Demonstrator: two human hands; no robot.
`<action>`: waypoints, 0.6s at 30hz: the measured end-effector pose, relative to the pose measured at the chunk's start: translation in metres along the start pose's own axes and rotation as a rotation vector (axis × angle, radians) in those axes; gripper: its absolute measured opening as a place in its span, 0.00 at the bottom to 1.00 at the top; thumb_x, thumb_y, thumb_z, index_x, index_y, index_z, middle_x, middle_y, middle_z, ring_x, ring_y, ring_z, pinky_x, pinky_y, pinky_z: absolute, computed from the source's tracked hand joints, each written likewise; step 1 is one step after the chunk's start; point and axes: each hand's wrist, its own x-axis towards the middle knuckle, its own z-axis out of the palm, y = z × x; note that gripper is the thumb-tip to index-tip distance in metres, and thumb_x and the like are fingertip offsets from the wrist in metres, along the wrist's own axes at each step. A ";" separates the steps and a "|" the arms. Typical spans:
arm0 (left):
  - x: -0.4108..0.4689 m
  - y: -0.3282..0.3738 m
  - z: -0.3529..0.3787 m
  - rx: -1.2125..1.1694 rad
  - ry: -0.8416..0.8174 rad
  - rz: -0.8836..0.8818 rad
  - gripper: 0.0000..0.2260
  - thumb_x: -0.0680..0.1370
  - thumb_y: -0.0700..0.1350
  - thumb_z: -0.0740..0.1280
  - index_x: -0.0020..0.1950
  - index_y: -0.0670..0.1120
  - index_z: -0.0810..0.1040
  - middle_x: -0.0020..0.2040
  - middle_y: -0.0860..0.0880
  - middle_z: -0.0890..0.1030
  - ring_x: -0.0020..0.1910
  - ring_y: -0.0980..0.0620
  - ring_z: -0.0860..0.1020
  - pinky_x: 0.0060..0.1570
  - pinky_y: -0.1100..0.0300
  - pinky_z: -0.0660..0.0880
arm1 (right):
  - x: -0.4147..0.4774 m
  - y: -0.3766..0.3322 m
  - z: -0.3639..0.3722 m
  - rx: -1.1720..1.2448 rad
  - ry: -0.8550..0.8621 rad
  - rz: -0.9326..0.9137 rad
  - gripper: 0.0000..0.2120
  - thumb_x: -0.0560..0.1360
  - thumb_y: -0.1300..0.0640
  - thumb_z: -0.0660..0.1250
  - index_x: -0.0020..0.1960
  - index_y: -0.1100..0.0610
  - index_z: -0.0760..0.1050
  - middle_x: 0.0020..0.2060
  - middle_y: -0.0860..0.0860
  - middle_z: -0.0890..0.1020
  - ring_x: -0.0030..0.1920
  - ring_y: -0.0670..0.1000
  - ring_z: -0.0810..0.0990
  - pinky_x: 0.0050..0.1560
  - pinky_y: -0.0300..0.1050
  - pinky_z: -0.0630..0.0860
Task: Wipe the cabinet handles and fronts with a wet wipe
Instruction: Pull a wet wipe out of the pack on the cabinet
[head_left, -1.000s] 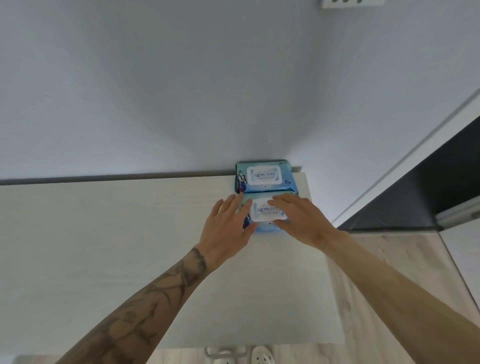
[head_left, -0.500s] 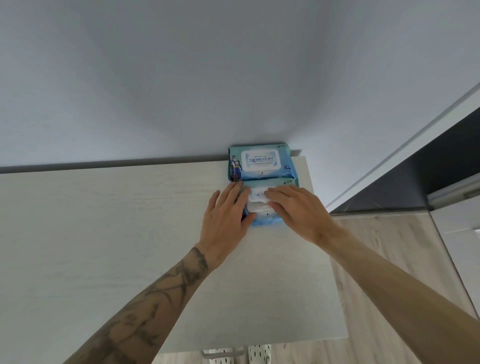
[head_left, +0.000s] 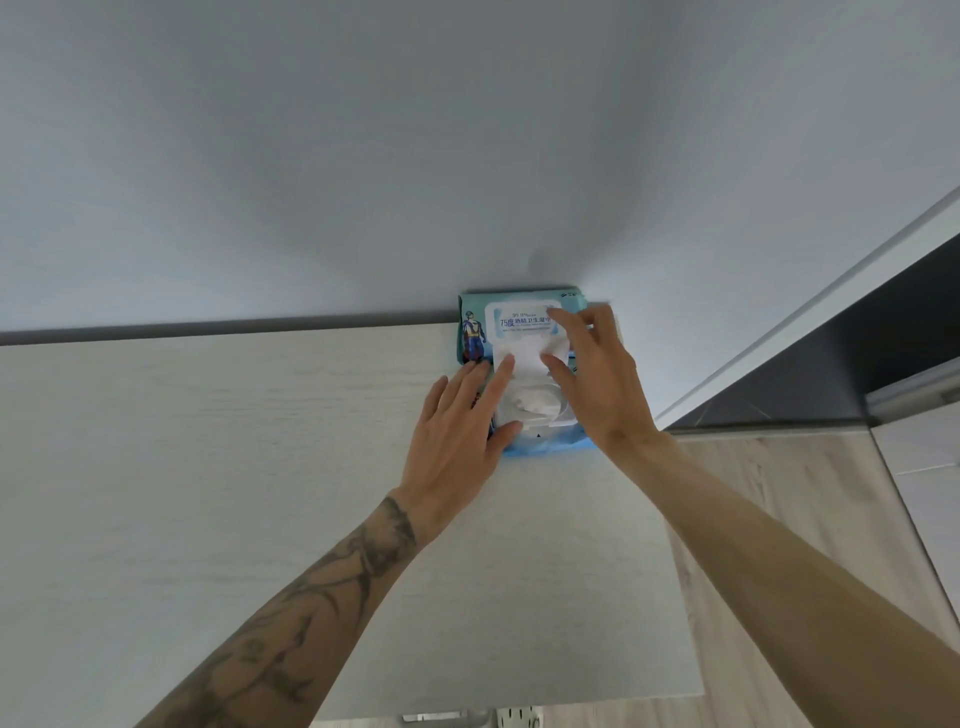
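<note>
Two blue wet-wipe packs lie in the back right corner of the pale wood cabinet top (head_left: 234, 467), against the wall. The far pack (head_left: 475, 332) is closed. The near pack (head_left: 545, 446) has its white lid (head_left: 527, 356) flipped up, and a crumpled white wipe (head_left: 532, 402) shows in the opening. My left hand (head_left: 457, 431) lies flat on the near pack's left side, its index fingertip touching the lid. My right hand (head_left: 602, 384) holds the lid's right edge, thumb in front and fingers spread behind it over the far pack.
A plain grey wall (head_left: 363, 156) rises right behind the packs. Right of the cabinet's edge is light wood floor (head_left: 789, 519), with a dark recess (head_left: 857, 353) under a white frame beyond. Something white (head_left: 514, 718) peeks out below the cabinet's front edge.
The near pack's lid, closed under both hands a second ago, now stands flipped up and a wipe is exposed. My right hand has moved back toward the wall with the lid.
</note>
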 end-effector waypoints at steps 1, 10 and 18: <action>0.001 0.000 0.001 0.013 -0.003 0.005 0.36 0.87 0.61 0.60 0.88 0.53 0.46 0.87 0.49 0.57 0.86 0.48 0.54 0.86 0.50 0.49 | -0.004 0.000 0.000 0.018 -0.009 -0.011 0.22 0.81 0.60 0.73 0.73 0.55 0.73 0.64 0.53 0.72 0.57 0.53 0.80 0.56 0.49 0.82; 0.004 -0.001 0.006 0.053 -0.032 -0.011 0.37 0.87 0.61 0.61 0.89 0.53 0.46 0.86 0.48 0.56 0.86 0.47 0.53 0.85 0.47 0.51 | -0.034 0.015 -0.001 -0.094 -0.135 -0.115 0.18 0.76 0.52 0.78 0.62 0.58 0.83 0.65 0.58 0.76 0.67 0.60 0.77 0.66 0.56 0.77; 0.005 -0.001 0.008 0.082 -0.063 -0.035 0.37 0.87 0.62 0.61 0.88 0.53 0.44 0.86 0.49 0.55 0.85 0.48 0.52 0.85 0.47 0.51 | -0.039 0.017 0.014 -0.037 -0.111 -0.077 0.10 0.77 0.57 0.77 0.58 0.57 0.85 0.58 0.55 0.81 0.63 0.59 0.77 0.61 0.54 0.75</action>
